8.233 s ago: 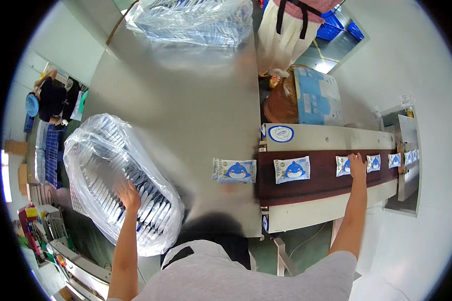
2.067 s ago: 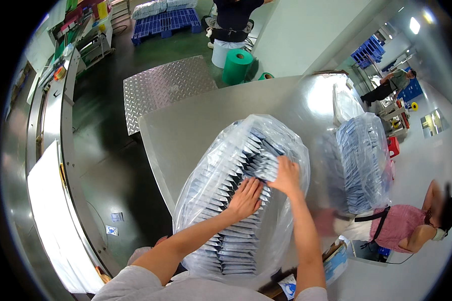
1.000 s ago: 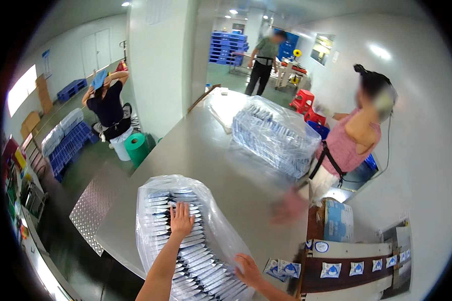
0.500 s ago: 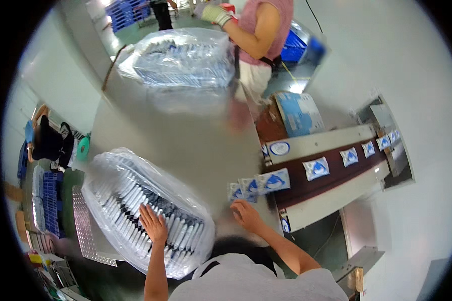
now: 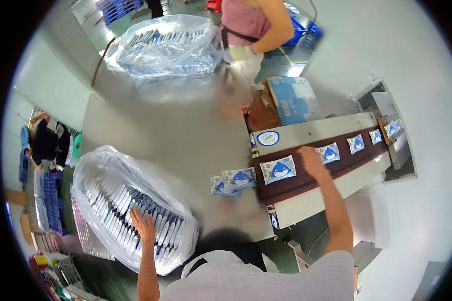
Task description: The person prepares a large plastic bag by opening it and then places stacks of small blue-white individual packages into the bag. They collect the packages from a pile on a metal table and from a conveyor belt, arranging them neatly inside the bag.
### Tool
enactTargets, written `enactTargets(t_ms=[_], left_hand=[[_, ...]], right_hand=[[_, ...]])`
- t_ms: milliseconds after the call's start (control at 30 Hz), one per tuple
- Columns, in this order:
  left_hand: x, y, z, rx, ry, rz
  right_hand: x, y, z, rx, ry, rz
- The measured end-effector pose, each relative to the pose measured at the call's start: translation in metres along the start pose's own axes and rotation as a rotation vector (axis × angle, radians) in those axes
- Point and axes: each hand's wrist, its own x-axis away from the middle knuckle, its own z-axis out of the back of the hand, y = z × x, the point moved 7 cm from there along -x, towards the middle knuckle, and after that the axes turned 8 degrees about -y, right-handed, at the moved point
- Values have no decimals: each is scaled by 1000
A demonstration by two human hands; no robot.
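Note:
My left hand [image 5: 143, 227] lies with fingers stretched out on rows of small upright packets [image 5: 168, 231] in a container lined with clear plastic [image 5: 93, 168]. Over the dark red conveyor belt [image 5: 306, 181] reaches my right hand [image 5: 310, 158], its fingers bent and blurred. It is between a white-and-blue pillow packet [image 5: 277, 170] on its left and another packet [image 5: 329, 153] on its right, partly covering the latter; whether it grips anything is unclear. Two overlapping packets [image 5: 239, 178] rest at the belt's end on the metal table [image 5: 160, 135].
More packets [image 5: 356, 144] are spaced along the belt toward a wall opening [image 5: 386, 130]. A blue-and-white carton [image 5: 295, 100] stands behind the conveyor. Across the table, a co-worker in a pink top [image 5: 243, 22] stands beside another plastic-covered load of packets [image 5: 171, 50].
My right hand has moved from the table beside the overlapping packets, rightward and forward over the belt. My left hand stays on the packet rows. The co-worker's gloved hand has come down.

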Motion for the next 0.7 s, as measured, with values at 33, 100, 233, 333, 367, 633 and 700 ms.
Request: enactTargets(t_ms=[33, 100, 233, 333, 367, 633, 700], left_hand=[[-2, 35, 13, 69, 36, 17], [-7, 138, 63, 189, 91, -12], [16, 263, 49, 536, -206, -281], [34, 314, -20, 809, -662, -241], [44, 314, -56, 962, -793, -135], [43, 329, -223, 1703, -852, 1045], [40, 312, -235, 1882, -721, 1106]], right_hand=[[9, 40, 0, 163, -66, -63], [21, 80, 2, 369, -313, -294], [7, 105, -30, 268, -507, -177], [-24, 59, -32, 303, -745, 68], [-36, 37, -33, 250, -753, 147], [-83, -181, -162, -343, -1084, 272], [-74, -204, -178, -343, -1098, 298]])
